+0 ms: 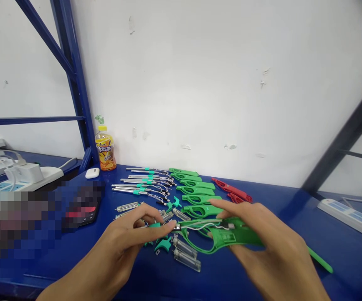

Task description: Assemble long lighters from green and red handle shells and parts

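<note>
Indoors, blue table [227, 278], white wall [199, 83], blue frame [80, 92]

Bright, soft light; distorted edges

The wall [183, 83] behind the bottle [105, 150] is bright, the light's source unseen. Pixel blocks hide the table [281, 200] left of the bottle. Far right of it, a post [350, 133] slants, softly blurred, beneath a dark corner.
</note>
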Action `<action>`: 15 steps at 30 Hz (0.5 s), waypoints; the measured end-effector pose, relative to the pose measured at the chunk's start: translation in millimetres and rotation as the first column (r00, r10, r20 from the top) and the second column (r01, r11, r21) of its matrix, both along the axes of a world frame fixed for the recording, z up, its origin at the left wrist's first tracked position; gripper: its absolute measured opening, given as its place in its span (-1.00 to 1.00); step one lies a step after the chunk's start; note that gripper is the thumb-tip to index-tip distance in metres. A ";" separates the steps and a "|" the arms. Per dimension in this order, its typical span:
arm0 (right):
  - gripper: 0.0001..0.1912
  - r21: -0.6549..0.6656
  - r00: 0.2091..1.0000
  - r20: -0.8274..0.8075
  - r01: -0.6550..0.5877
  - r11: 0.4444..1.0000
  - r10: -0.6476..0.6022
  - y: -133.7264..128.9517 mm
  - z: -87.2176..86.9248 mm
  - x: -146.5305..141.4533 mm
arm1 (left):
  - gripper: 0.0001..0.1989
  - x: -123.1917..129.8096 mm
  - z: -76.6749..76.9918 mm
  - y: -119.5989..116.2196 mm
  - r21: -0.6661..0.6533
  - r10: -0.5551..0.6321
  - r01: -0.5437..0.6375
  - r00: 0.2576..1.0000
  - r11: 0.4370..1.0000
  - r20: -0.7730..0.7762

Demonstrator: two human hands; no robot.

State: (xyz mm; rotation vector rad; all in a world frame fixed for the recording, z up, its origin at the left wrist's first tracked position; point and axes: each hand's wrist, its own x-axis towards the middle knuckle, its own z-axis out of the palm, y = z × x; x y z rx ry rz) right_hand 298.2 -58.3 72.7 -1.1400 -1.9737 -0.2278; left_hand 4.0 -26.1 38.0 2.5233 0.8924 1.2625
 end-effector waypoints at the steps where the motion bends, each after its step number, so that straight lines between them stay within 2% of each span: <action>1: -0.36 0.000 1.000 -0.002 -0.001 1.000 0.001 -0.1 0.0 0.0 | -0.30 -0.3 -0.1 0.0 0.009 0.003 -0.003 1.000 1.000 -0.012; 5: -0.40 -0.006 1.000 -0.014 -0.013 1.000 0.013 0.9 -0.9 -2.5 | -0.28 -2.9 1.4 0.3 0.028 -0.009 0.011 0.997 1.000 -0.071; 8: -0.41 0.007 1.000 -0.021 -0.021 1.000 0.022 1.7 -0.7 -4.9 | -0.34 -3.1 5.5 -3.5 0.038 -0.006 0.010 0.996 0.999 -0.084; 12: -0.38 0.010 0.997 -0.022 -0.078 0.997 0.079 3.2 0.0 -7.7 | -0.52 -1.2 9.1 -14.3 0.068 0.072 -0.069 0.996 0.995 -0.046; 15: -0.34 -0.006 0.993 -0.014 -0.115 0.993 0.115 5.6 -1.2 -8.5 | -0.65 -1.1 5.4 -20.4 0.130 0.161 -0.156 0.987 0.979 -0.026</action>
